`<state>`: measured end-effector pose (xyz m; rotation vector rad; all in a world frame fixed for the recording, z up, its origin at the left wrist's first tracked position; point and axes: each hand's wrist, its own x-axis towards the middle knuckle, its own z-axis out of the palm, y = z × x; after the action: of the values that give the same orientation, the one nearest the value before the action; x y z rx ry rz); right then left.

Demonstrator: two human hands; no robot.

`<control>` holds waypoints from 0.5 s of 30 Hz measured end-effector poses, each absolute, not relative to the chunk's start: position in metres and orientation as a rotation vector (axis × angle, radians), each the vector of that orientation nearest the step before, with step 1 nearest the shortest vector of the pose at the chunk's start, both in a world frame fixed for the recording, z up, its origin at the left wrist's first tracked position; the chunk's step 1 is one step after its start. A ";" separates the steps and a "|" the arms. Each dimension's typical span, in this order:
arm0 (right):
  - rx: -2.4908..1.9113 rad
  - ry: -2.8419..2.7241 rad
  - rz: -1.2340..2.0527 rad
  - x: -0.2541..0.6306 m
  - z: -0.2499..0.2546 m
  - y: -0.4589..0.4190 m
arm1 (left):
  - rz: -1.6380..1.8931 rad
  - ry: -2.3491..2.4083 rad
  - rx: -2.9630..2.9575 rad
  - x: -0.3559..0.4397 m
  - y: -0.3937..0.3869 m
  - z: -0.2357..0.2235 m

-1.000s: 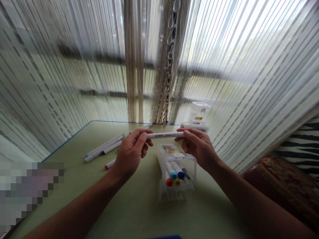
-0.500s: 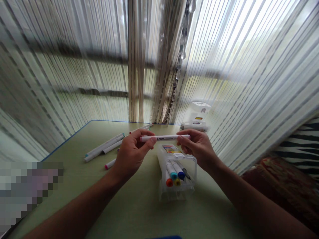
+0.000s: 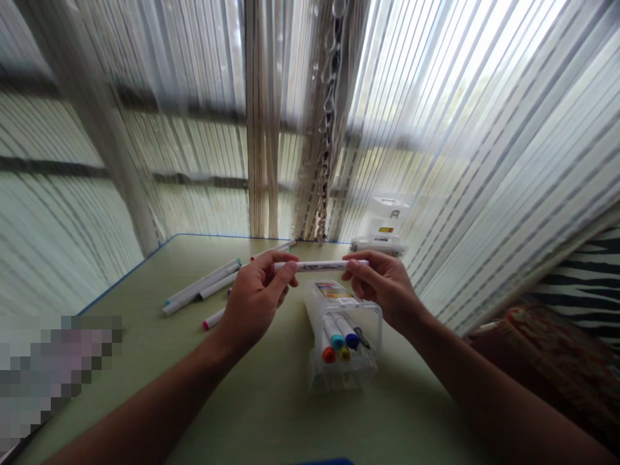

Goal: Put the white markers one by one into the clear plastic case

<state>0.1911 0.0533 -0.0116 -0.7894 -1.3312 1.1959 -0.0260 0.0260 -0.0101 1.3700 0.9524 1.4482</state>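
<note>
A white marker with pinkish ends is held level above the table, one end in each hand. My left hand pinches its left end between thumb and fingers. My right hand pinches the other end the same way. Just below lies a clear plastic case, its open end facing me. Inside it are several markers, among them one with an orange cap, a yellow cap and a dark blue cap. A marker with a pink end lies partly hidden behind my left hand.
Several loose white markers lie on the green table to the left, more near its far edge. Another clear case stands at the back right, by the string curtain. A zebra-striped fabric is at far right.
My left thumb has shifted slightly left and up along the marker. Both hands keep hold of it at nearly the same place. The curtain strings hang differently.
</note>
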 end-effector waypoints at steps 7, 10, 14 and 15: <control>-0.782 -1.305 1.221 0.192 -0.010 0.054 | 1.460 0.923 1.342 -0.026 0.027 -0.009; -0.770 -1.286 1.240 0.192 -0.010 0.054 | 1.460 0.925 1.328 -0.026 0.026 -0.009; -0.755 -1.251 1.274 0.191 -0.009 0.053 | 1.465 0.925 1.318 -0.026 0.027 -0.010; -0.752 -1.246 1.281 0.191 -0.008 0.053 | 1.466 0.924 1.318 -0.026 0.027 -0.010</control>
<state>0.1912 0.0531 -0.0084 -0.7523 -1.2464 1.2812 -0.0262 0.0268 -0.0100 1.3181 0.9236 1.4660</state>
